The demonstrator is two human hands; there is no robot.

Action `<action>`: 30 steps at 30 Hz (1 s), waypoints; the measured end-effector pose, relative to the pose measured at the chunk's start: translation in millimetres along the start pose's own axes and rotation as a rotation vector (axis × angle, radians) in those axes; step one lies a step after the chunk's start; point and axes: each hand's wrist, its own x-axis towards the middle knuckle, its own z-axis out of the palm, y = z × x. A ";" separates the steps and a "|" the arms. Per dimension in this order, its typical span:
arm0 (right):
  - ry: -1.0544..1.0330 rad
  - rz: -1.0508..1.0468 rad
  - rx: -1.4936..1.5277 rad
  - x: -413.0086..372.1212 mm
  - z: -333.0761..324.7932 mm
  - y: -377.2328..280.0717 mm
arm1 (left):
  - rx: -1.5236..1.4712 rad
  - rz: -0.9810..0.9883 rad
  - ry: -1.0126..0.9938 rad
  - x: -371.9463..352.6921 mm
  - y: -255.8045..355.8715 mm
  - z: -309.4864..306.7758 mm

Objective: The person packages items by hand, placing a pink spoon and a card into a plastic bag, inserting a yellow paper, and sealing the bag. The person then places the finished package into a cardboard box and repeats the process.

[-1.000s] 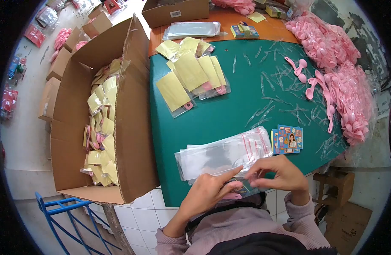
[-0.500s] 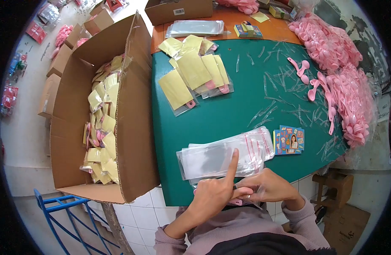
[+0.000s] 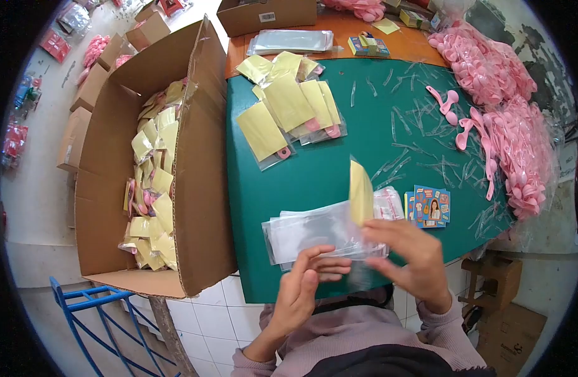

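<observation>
My right hand pinches a clear plastic packet with a yellow card in it, held up on edge above the table. Blur hides the packet's lower end. Facing it, my left hand has its fingers apart and partly bent, with nothing in them. Beneath both hands lies a stack of clear plastic bags with red-lined flaps. Just right of the stack sit blue printed cards. Finished-looking packets with yellow cards and pink pieces are heaped at the table's back left.
A tall cardboard box holding many yellow-card packets stands left of the green table. Pink plastic spoons and bulging bags of pink pieces line the right side. Clear strips are scattered nearby. A blue metal frame is at lower left.
My hands have moved apart from being together at the table's front edge. The packet has come up into view in my right hand, and my left hand's pointing finger has bent down.
</observation>
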 end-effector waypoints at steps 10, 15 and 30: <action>-0.187 0.031 -0.090 -13.3 47.5 -5.5 | -0.028 -0.428 -0.054 -2.1 -13.4 -13.5; -0.112 0.117 -0.023 -1.1 69.6 -1.2 | 0.022 -0.406 -0.027 2.3 -14.7 -15.4; -0.241 -0.285 -0.372 -14.4 59.3 -9.7 | -0.213 -0.453 -0.101 0.5 -35.1 -22.2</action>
